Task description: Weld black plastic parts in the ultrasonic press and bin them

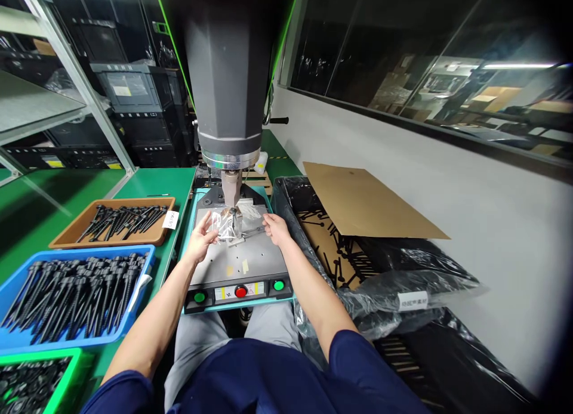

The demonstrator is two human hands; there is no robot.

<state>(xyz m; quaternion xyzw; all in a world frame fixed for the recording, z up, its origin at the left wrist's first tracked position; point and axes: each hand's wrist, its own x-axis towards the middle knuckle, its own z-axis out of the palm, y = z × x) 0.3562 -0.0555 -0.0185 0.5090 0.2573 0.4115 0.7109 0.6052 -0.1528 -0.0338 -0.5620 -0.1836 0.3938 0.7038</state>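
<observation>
A crinkled sheet of clear plastic film stretches over the middle of the press bed, just under the press's metal tip. My left hand is at the film's left edge, thumb and forefinger closed towards it. On the other side, my right hand pinches at the film's right end, fingertips pressed together. A thin dark rod lies near those fingertips; whether they touch it I cannot tell. Glare on the film partly hides a small dark piece beneath the tip. Below both hands is the grey metal bed.
Left of the press stand a brown tray and a blue tray of black stemmed parts, and a green bin. At right, a plastic-lined box holds dark parts under cardboard. A red button sits in front.
</observation>
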